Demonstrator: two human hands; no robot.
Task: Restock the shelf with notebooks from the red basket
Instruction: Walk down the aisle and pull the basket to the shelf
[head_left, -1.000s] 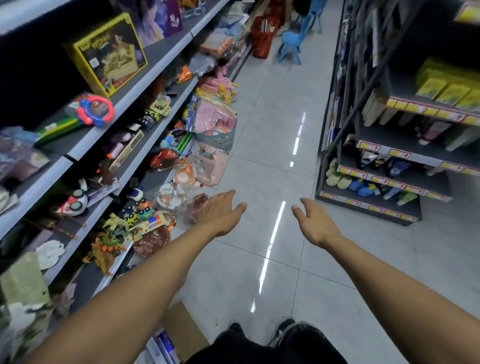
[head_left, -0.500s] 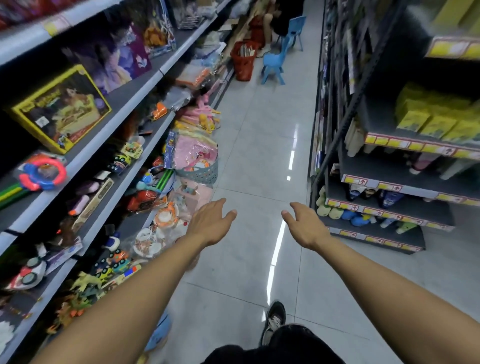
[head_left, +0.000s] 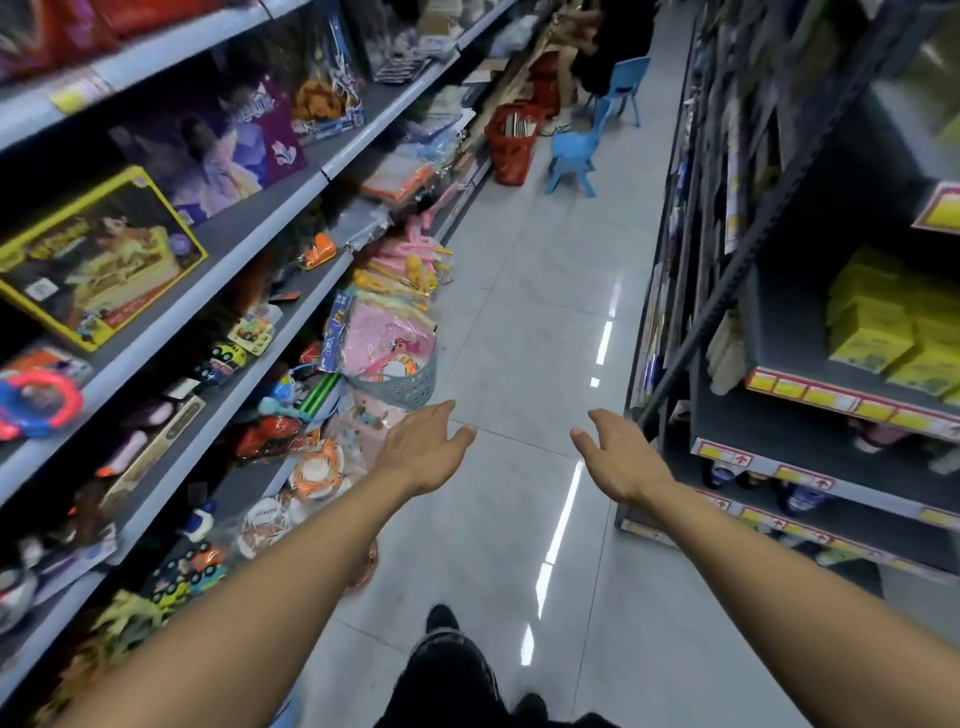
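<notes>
Red basket (head_left: 511, 140) far down aisle, blue chair (head_left: 576, 150) beside it

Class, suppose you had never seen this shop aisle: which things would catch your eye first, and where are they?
Two bare forearms reach forward, the left hand and right hand open and empty above the shiny tiled floor. Far down the aisle a red basket stands on the floor beside a blue child's chair. On the left shelving lies a yellow-edged toy box.
</notes>
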